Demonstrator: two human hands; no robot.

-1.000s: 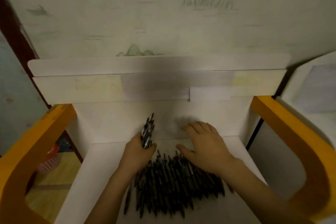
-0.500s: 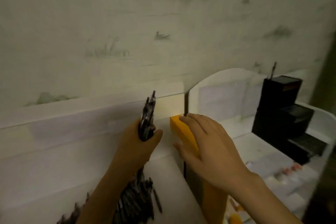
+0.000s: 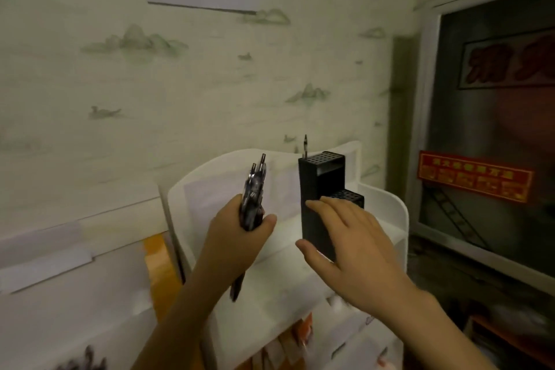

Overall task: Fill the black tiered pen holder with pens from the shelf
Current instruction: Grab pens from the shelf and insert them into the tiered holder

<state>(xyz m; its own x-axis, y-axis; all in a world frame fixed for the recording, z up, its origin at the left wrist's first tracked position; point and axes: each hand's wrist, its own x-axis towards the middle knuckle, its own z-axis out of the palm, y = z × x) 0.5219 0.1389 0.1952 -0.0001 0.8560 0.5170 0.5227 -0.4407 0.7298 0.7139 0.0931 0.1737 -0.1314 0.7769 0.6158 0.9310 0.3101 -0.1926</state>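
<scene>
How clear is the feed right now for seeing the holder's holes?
Head view: dim, warm light; pen holder fairly sharp, top-tier holes visible; right hand covers the lower tiers; left hand and its pens slightly soft; edges blurred, bent by the wide lens.

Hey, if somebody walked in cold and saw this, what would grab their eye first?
Probably the left hand at centre, gripping a bundle of pens tips up. Just right of it the open right hand reaches toward the black tiered pen holder on the white shelf, with one pen standing in its top tier.
</scene>
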